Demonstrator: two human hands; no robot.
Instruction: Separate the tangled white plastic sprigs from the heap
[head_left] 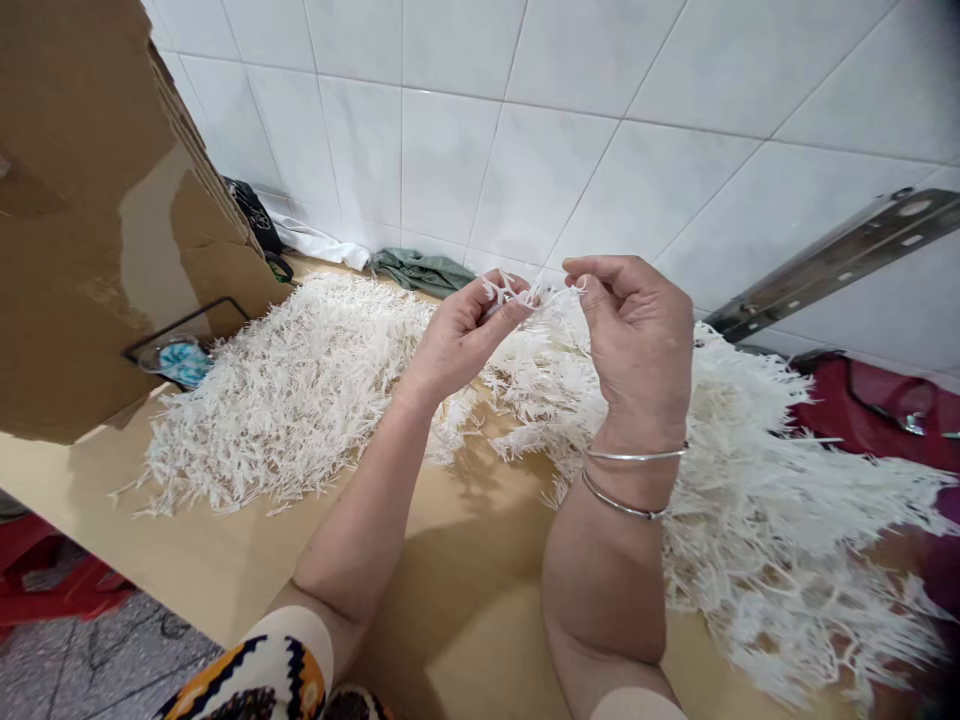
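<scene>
A small white branched plastic-looking sprig is held up in front of me between both hands. My left hand pinches it between thumb and fingers. My right hand has thumb and forefinger drawn together at the sprig's right end; two silver bangles circle that wrist. Below and left of my hands lies a wide heap of similar white sprigs on the wooden tabletop. To the right spreads a second, looser pile of long white branched strands, partly hidden behind my right arm.
A large cardboard box stands at the left. White wall tiles rise behind the table, with a green cloth along their foot. A metal bracket and a dark red bag are at right; a red stool stands below left.
</scene>
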